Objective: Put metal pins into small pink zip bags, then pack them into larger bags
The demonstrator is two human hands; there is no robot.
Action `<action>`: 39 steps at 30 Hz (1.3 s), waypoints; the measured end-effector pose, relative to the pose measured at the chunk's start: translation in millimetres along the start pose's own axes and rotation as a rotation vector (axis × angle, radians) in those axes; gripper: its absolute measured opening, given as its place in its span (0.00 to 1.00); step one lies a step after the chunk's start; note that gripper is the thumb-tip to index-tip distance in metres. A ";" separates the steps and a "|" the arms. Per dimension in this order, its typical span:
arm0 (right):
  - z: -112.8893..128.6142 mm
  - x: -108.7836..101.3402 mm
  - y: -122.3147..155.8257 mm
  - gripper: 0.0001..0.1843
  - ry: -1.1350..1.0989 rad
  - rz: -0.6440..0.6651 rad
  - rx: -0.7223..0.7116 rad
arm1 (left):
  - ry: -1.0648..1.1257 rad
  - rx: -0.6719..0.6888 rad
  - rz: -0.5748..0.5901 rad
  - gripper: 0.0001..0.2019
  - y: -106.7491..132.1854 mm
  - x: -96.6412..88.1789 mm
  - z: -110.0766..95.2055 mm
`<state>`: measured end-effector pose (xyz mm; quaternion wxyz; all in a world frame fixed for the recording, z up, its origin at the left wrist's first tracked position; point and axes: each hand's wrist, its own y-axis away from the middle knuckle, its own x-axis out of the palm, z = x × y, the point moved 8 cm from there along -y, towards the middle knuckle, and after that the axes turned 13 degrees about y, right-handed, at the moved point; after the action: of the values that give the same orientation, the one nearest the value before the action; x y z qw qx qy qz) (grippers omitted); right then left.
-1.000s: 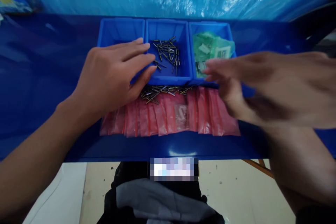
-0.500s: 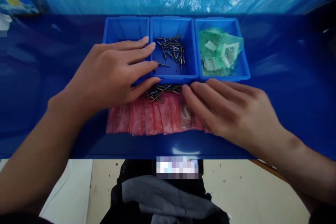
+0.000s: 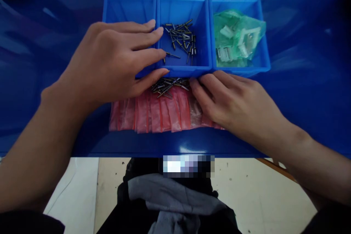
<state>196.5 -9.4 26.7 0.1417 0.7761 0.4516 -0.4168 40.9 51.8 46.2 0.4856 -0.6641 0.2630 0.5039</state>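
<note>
My left hand (image 3: 115,56) lies across the left blue bin (image 3: 128,7), its fingers spread and its fingertips at the edge of the middle bin (image 3: 183,69). Blind rivets (image 3: 181,36) lie scattered inside that middle bin. In front of it a second pile of rivets (image 3: 168,85) rests on the upper ends of a row of red-edged plastic bags (image 3: 156,115). My right hand (image 3: 233,98) is beside this pile, its fingers curled and pressed together over the bags. Whatever its fingertips hold, if anything, is hidden.
The right bin (image 3: 241,68) holds green plastic bags (image 3: 233,38) with pale parts inside. All three bins stand side by side on a blue table (image 3: 301,62). Below the table's front edge a pixelated screen (image 3: 186,164) rests on my lap.
My view has tilted down, so the bins, bags and hands appear higher. Both hands keep nearly the same places against the bins and bags.
</note>
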 end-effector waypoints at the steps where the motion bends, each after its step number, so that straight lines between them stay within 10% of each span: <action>1: 0.0 1.3 0.0 0.18 -0.020 -0.001 -0.004 | 0.009 0.017 -0.013 0.18 0.2 -0.7 -0.9; 12: -9.8 -12.4 -0.1 0.13 -0.224 -0.242 0.061 | 0.121 -0.076 0.002 0.19 -1.0 3.2 8.0; 17: -24.7 -8.0 -2.3 0.11 -0.415 -0.264 0.286 | 0.077 -0.040 -0.159 0.18 -4.0 -8.8 -0.2; 22: -25.0 -15.3 1.5 0.11 -0.462 -0.416 0.197 | 0.004 0.060 -0.252 0.22 0.2 -14.2 -15.1; 31: -53.4 3.3 6.0 0.08 -1.173 -0.213 0.594 | 0.179 0.052 -0.301 0.20 0.9 -11.4 -40.6; 39: -66.4 4.2 5.9 0.09 -1.220 -0.251 0.424 | 0.102 0.094 -0.306 0.16 6.6 -17.2 -38.1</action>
<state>236.8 29.4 63.2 0.1667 0.3531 0.2853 -0.8753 45.1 12.1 60.3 0.5730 -0.6978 0.2066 0.3769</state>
